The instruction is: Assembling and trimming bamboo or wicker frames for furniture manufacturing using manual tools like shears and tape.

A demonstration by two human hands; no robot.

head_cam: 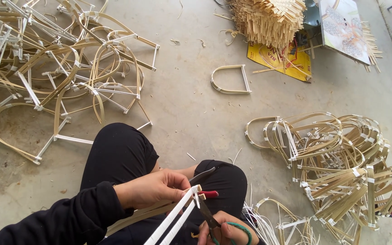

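Note:
My left hand (153, 188) pinches a bent bamboo frame (173, 217) near its corner, where white strips are wrapped around the sticks. My right hand (225, 229) holds scissors (207, 213) with green finger loops and a red part; the dark blades are open around the frame's corner. Both hands work above my knees, which are in black trousers.
A big tangle of arched bamboo frames (55, 72) lies on the concrete floor at the left, and a neater stack of frames (341, 168) at the right. A single arch (230, 79) lies ahead. Bundled bamboo sticks (268, 20), yellow paper (280, 59) and a board lie beyond.

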